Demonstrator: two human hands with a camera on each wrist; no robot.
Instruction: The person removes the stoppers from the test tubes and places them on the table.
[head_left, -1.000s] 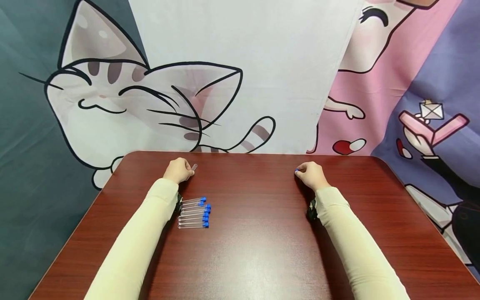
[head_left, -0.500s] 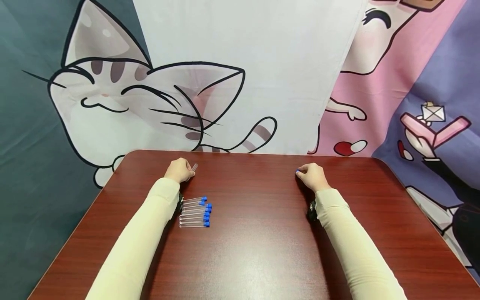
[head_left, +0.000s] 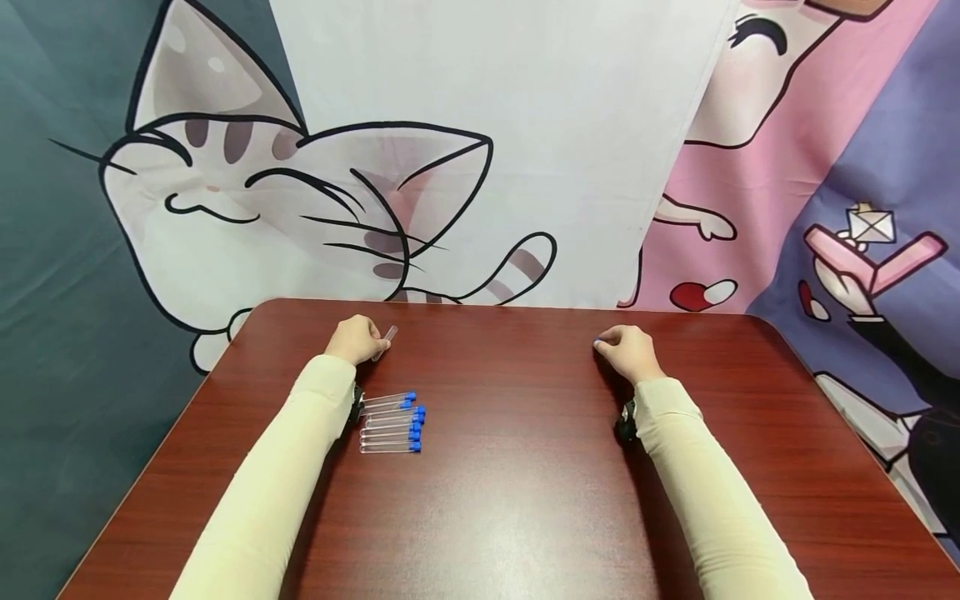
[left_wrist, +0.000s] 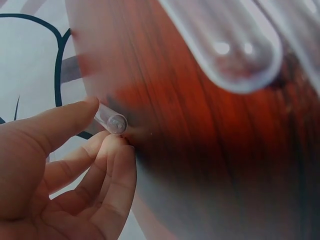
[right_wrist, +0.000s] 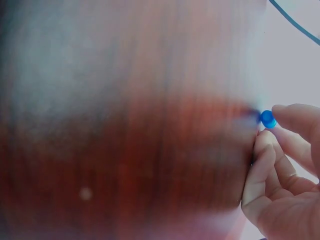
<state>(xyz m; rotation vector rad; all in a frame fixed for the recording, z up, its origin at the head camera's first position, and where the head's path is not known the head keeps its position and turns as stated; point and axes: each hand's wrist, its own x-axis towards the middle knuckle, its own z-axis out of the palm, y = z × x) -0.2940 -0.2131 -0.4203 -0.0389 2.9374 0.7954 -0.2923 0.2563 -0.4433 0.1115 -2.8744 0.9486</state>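
Note:
Near the far left of the table, my left hand [head_left: 354,340] pinches a clear plastic test tube [left_wrist: 111,119] between thumb and fingers. The left wrist view looks onto one end of this tube, and no cap shows on it. Well apart on the right, my right hand [head_left: 628,352] pinches a small blue cap [right_wrist: 268,119] between thumb and index finger, close over the table. Behind the left wrist, a row of several clear test tubes [head_left: 388,430] with blue caps lies flat, caps pointing right; the left sleeve and wrist come right up to their rounded ends.
The reddish-brown wooden table [head_left: 510,467] has rounded far corners. Beyond its far edge hangs a cloth backdrop [head_left: 570,125] with cartoon animals. Part of a black object [head_left: 933,458] shows at the right, past the table edge.
Both hands stay almost still, with the test tube and the cap held as before. The head view shifts slightly.

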